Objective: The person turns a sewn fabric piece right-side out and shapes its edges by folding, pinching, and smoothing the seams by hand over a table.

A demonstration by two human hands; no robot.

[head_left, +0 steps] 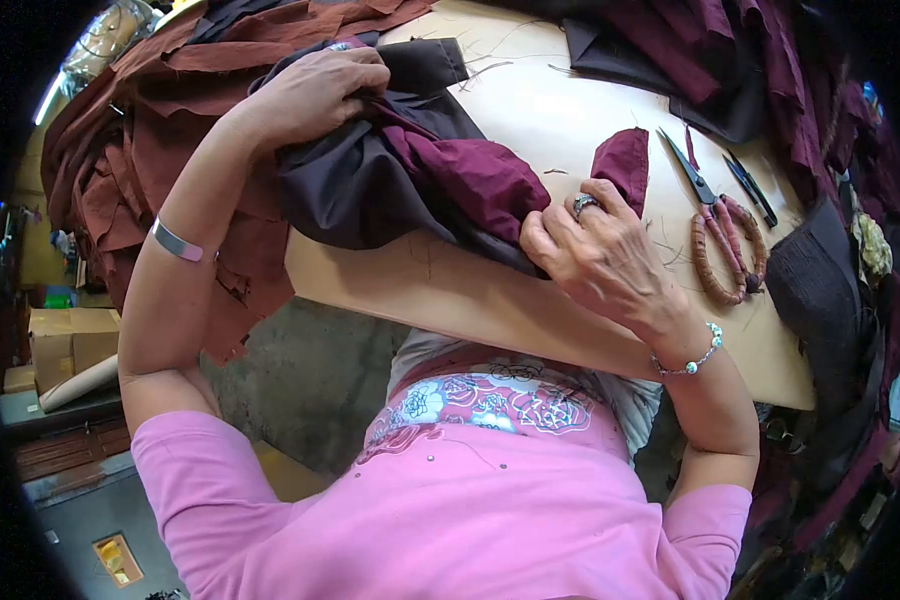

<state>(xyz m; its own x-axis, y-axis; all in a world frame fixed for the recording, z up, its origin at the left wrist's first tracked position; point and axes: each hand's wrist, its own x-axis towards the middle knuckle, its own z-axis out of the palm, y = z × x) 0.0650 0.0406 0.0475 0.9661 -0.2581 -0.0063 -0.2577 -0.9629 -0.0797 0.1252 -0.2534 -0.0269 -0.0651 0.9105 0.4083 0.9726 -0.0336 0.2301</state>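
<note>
One creased dark cloth (342,195) with a bunched maroon section (485,182) lies on the pale table (560,105), the left hand (315,92) curled over it, the right hand (598,240) pinching its right end. Rightward lie one pair of scissors (705,190) and one slim black tool (751,190); far left, one cardboard box (68,345), contents hidden.

Washed pale by glare on the tabletop (535,110) at one o'clock, dim over the floor (295,365) at eight. Brightened at ten by a glowing strip (48,98). Bent fisheye-fashion towards black corners.
</note>
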